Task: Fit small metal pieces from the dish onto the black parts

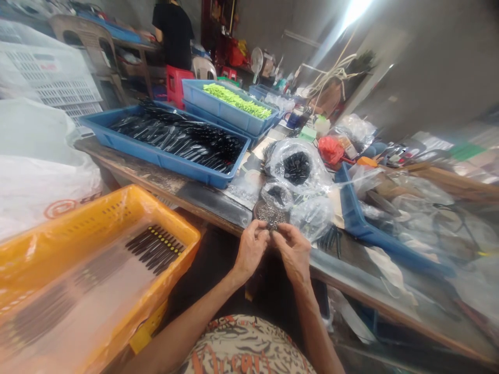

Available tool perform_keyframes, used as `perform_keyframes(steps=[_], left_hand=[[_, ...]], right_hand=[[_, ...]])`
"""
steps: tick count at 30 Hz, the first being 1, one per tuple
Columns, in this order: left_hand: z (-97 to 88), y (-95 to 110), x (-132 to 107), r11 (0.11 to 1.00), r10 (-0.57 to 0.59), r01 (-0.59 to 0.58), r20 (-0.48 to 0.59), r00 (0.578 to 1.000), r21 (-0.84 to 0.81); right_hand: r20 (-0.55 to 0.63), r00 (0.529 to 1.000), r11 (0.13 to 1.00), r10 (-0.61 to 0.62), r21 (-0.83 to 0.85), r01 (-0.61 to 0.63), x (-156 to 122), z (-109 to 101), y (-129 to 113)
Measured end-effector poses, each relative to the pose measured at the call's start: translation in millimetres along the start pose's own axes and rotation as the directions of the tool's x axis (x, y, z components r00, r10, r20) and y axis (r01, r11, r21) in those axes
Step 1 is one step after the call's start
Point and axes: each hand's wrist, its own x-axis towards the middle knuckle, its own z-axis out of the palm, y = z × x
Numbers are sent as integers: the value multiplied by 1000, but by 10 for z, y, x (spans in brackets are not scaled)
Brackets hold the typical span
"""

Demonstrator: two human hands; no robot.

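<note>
Small metal parts [268, 214] sit in a round dish [258, 210] at the counter's [206, 205] near edge. Left hand [251, 249], right hand [292, 253] just nearer, fingers [262, 231] clenched on something too small to tell. Plastic bags [297, 169] far, orange crate [156, 208] left, blue tray [353, 208] right.

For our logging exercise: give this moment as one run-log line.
left hand, right hand: fingertips together over small item, unclear | nearest: round dish of small metal parts | beside: clear bag of black parts
</note>
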Motion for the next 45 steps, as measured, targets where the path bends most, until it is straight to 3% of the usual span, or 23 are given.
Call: perform_keyframes(steps=[18,45], left_hand=[[10,-67,-9,980,126,-121,-22,992,157],[18,-101,-32,985,82,-78,-22,996,157]], right_hand=[[7,999,997,35,72,-35,-17,4,25],[15,999,999,38,-10,-37,-26,4,29]])
